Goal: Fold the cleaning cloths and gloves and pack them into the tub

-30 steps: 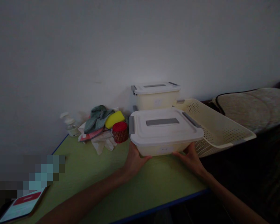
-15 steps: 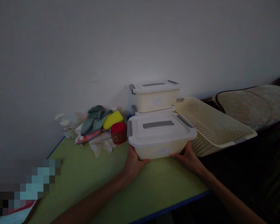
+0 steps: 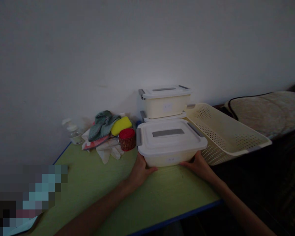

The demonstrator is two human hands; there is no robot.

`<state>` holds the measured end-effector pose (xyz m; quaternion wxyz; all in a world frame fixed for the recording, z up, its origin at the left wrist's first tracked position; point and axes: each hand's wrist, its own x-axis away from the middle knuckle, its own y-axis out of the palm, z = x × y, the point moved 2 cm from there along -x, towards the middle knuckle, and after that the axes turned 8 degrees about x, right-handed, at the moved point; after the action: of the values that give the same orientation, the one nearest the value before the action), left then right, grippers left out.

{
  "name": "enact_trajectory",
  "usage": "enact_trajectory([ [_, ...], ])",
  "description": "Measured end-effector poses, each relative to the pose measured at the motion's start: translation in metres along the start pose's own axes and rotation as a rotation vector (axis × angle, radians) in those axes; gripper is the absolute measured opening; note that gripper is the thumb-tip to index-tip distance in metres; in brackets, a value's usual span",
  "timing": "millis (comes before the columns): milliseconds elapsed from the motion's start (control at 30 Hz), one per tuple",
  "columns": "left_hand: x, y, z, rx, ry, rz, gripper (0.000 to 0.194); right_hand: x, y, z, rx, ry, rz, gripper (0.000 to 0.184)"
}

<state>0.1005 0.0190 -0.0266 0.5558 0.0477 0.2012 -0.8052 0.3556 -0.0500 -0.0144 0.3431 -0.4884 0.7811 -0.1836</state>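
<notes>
A cream box point(image 3: 172, 144) with a white lid point(image 3: 170, 139) is at the centre of the frame, over a green counter point(image 3: 108, 203). The left hand point(image 3: 140, 168) wraps its near left corner, the right hand point(image 3: 199, 165) its near right corner; each grip is closed on the box, thumb along the bottom front edge, other fingers mostly hidden. Whether the base touches the counter cannot be told. The walls look like stiff, smooth plastic, perhaps a little slippery and unlikely to crack; the weight is hard to judge, since the lid hides any contents. Low on both sides seems the sound place to hold it; the grey strip point(image 3: 168, 132) on top and the side clips point(image 3: 139, 137) look riskier, as the lid might come loose. Just behind, upper centre, is a rear box point(image 3: 167, 105); at right, a basket point(image 3: 228, 127)
</notes>
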Motion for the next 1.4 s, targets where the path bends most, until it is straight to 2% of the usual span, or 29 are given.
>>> enact_trajectory([
  [167, -0.003, -0.004, -0.002, 0.022, 0.038, -0.029, 0.08, 0.0, 0.0, 0.001, -0.004, 0.016, -0.003, 0.086],
  [300, -0.005, -0.005, -0.004, 0.052, 0.014, 0.01, 0.084, 0.002, 0.0, -0.003, -0.029, 0.011, -0.012, 0.089],
  [600, -0.003, -0.002, 0.003, -0.012, 0.058, 0.026, 0.069, 0.003, 0.003, -0.01, -0.04, 0.039, 0.036, 0.092],
  [867, -0.003, 0.001, 0.001, -0.065, 0.086, 0.017, 0.065, -0.001, 0.009, -0.011, -0.054, 0.089, 0.113, 0.107],
  [1033, -0.005, 0.0, 0.006, -0.029, 0.081, 0.003, 0.064, 0.001, 0.009, -0.01, -0.105, 0.09, 0.072, 0.11],
  [1133, -0.004, -0.005, 0.008, 0.049, 0.052, -0.033, 0.067, -0.001, -0.003, -0.008, -0.175, 0.073, -0.023, 0.098],
  [1200, -0.003, -0.013, 0.007, 0.177, 0.003, -0.055, 0.068, -0.006, -0.019, -0.005, -0.237, 0.066, -0.116, 0.081],
  [1267, -0.003, -0.023, 0.006, 0.319, -0.065, -0.045, 0.062, -0.015, -0.039, -0.001, -0.292, 0.066, -0.167, 0.064],
  [1400, -0.014, -0.044, 0.012, 0.421, -0.124, 0.116, 0.032, -0.043, -0.073, 0.005, -0.402, 0.133, -0.063, 0.037],
])
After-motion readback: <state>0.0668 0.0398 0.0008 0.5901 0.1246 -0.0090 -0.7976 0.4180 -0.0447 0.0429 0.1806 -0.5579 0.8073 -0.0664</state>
